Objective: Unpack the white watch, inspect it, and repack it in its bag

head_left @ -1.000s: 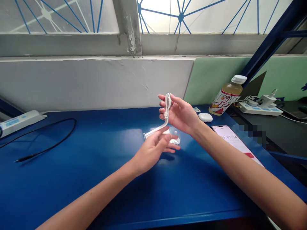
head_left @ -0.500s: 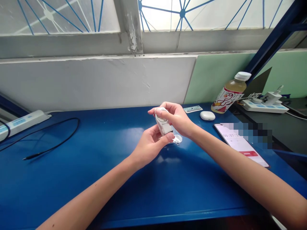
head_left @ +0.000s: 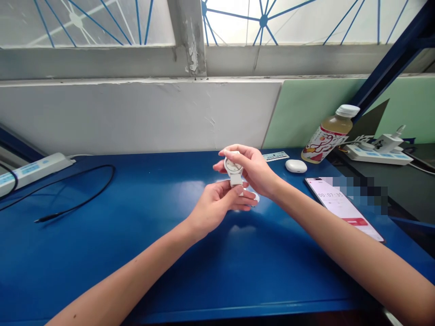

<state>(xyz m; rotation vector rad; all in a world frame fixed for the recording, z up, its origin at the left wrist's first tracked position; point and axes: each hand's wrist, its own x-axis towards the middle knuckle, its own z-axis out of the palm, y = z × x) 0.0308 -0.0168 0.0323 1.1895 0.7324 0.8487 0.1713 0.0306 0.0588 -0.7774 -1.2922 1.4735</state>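
Above the blue table [head_left: 152, 271], a white wristwatch [head_left: 233, 166] is held up between my two hands, its round dial facing me. My left hand [head_left: 214, 203] pinches the lower strap between thumb and fingers. At the case, my right hand [head_left: 249, 163] grips the watch from the upper right, its thumb across the top of the dial. A small whitish object [head_left: 256, 198] lies on the table behind my left fingertips, mostly hidden, so its kind cannot be made out.
To the right are a white earbud case [head_left: 296, 166], a phone [head_left: 343, 206] showing a timer, a tilted drink bottle [head_left: 328, 136] and a power strip [head_left: 379, 154]. A card [head_left: 276, 156] lies by the wall. On the left are a black cable [head_left: 78, 208] and another power strip [head_left: 34, 172].
The watch has turned so that its dial faces me more fully. My left fingers have stretched out further below the strap. The view has shifted slightly.
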